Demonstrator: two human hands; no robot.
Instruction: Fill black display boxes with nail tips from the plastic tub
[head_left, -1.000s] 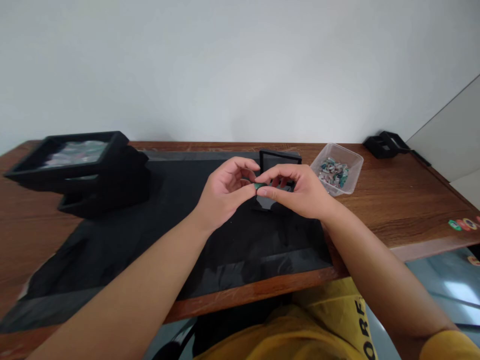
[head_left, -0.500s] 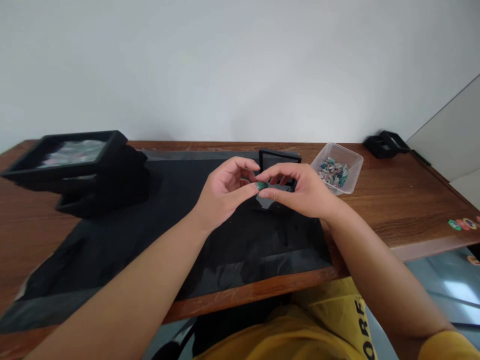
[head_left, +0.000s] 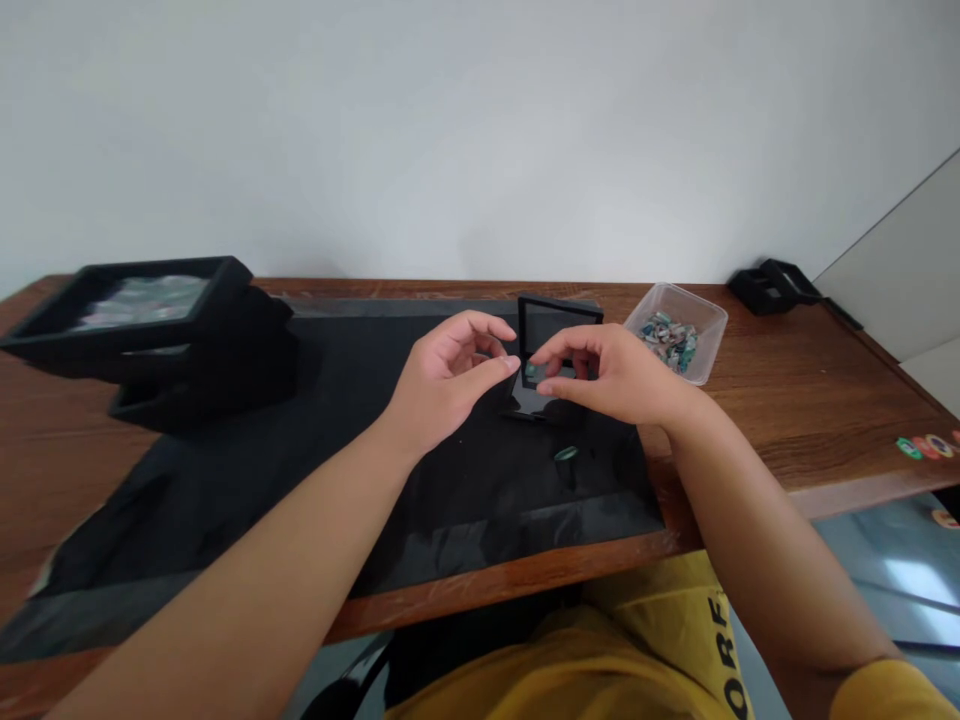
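While the left hand [head_left: 451, 376] is holding its thumb and forefinger apart left of the square black case with a raised lid [head_left: 556, 316], the right hand [head_left: 624, 376] is hovering before that case, thumb and forefinger likewise parted. On the case's near side, one slim, glossy green piece [head_left: 565, 453] is showing; whether it is touching the black mat [head_left: 465, 500] is unclear. Right of the case, a clear plastic tub [head_left: 711, 345] is holding small multicoloured pieces [head_left: 667, 340].

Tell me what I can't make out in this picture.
Head view:
Open black case: partly hidden behind the right hand.
Green piece below that hand: too small to tell whether it touches the black mat.
Contents of the left tray: blurred.
Rightmost sticker: cut off by the edge.
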